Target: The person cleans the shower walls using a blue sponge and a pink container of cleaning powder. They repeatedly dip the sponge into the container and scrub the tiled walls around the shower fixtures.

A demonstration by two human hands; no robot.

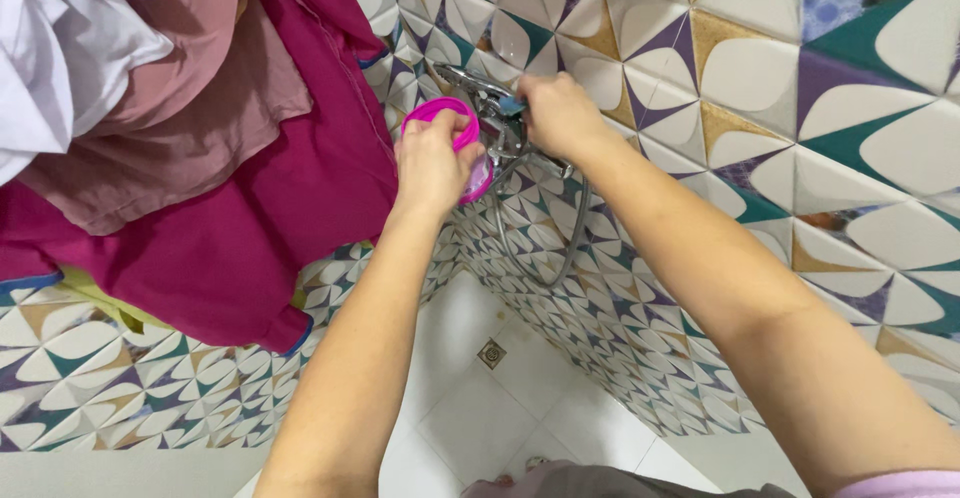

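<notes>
Here, left hand (pixel 432 163) closed round upright pink cup (pixel 447 128), mouth seemingly up; right hand (pixel 556 113) gripping chrome tap (pixel 495 118).

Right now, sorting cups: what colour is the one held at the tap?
Bright pink cup, head view.

Both forearms were bare from wrist to elbow. No rings, watch or bracelets showed on left hand (pixel 432 163) or right hand (pixel 556 113). Edge of pale pink sleeve (pixel 905 485) showed at right upper arm, bottom right corner. Greyish-mauve garment (pixel 610 482) showed along bottom edge, between arms.
</notes>
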